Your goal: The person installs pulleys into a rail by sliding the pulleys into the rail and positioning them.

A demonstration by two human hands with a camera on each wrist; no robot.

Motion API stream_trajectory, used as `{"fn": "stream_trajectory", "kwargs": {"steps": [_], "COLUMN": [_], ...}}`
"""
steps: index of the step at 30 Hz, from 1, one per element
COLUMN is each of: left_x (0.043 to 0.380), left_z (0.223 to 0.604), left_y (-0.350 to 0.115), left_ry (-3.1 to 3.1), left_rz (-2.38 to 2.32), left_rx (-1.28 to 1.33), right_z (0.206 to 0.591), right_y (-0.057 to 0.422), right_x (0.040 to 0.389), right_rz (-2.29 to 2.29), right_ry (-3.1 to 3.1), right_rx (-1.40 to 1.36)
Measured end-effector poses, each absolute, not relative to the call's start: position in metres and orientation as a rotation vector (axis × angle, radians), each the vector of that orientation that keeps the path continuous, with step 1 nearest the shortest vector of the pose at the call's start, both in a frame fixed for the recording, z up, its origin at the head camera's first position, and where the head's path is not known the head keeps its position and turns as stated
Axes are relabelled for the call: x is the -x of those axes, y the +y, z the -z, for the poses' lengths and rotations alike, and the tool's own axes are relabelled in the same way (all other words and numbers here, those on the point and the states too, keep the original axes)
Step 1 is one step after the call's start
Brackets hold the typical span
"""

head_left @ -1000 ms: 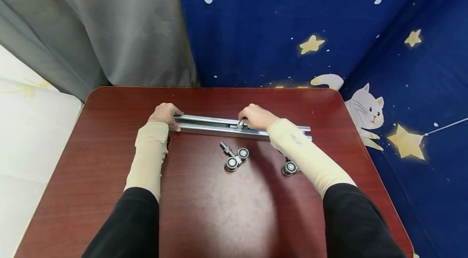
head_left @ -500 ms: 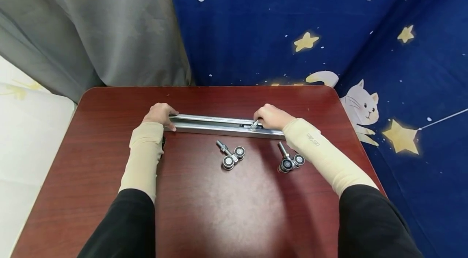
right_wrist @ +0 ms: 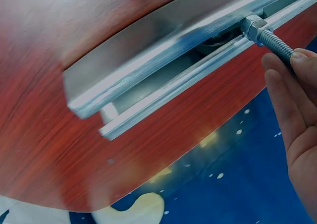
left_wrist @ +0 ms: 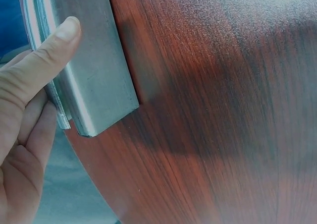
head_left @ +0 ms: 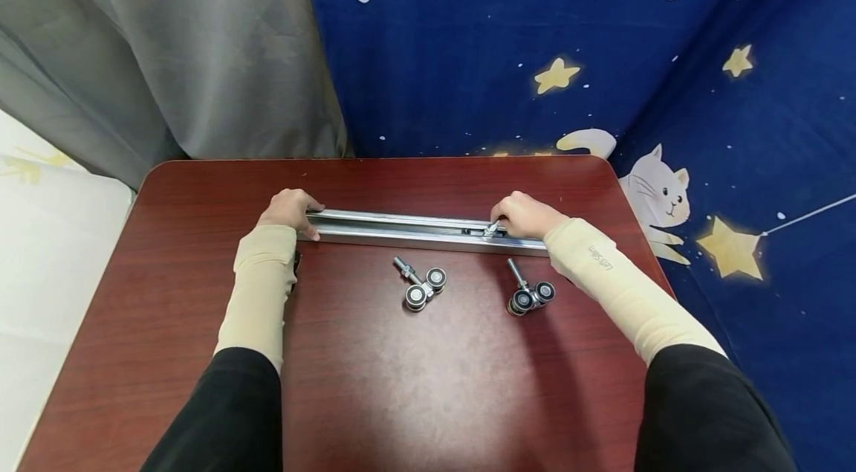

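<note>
A slotted metal track [head_left: 401,236] lies across the table, its open slot facing up. My left hand [head_left: 289,212] grips the track's left end, with the thumb on the near wall and the fingers at the far side, as the left wrist view shows. Inside the slot sits a roller trolley whose threaded bolt [right_wrist: 277,45] and nut [right_wrist: 254,28] stick out of the track. My right hand [head_left: 527,215] pinches the tip of that bolt between thumb and fingers. The trolley's wheels are mostly hidden within the channel, towards the track's right end.
Two more roller trolleys lie on the table [head_left: 374,383] in front of the track: one left of centre [head_left: 424,288], one to the right [head_left: 530,296]. Behind the table hang a grey curtain [head_left: 247,48] and a blue star-patterned cloth [head_left: 468,48].
My right hand has slid the trolley along the slot to the right, towards the track's right end. The left hand keeps its grip on the left end. The view has shifted slightly.
</note>
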State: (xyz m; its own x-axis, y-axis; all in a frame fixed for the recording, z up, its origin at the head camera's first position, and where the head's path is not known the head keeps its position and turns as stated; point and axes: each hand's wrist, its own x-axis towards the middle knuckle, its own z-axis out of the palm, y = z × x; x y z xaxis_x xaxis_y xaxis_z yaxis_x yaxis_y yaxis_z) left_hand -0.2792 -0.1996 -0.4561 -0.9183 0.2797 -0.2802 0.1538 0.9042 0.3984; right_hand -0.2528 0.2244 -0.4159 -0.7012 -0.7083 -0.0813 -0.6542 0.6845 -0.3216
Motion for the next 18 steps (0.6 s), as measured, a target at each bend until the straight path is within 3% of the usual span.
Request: {"fn": "stream_trajectory", "kwargs": {"steps": [18], "left_x": [0.277], "left_z": [0.454], "left_y": [-0.198], "left_ry": [2.730], "left_rz": [-0.545], "left_rx": [-0.323], "right_z": [0.415], "right_y": [0.286], "right_x": [0.243], "right_rz": [0.332], "right_ry": [2.782], "right_rx": [0.935]}}
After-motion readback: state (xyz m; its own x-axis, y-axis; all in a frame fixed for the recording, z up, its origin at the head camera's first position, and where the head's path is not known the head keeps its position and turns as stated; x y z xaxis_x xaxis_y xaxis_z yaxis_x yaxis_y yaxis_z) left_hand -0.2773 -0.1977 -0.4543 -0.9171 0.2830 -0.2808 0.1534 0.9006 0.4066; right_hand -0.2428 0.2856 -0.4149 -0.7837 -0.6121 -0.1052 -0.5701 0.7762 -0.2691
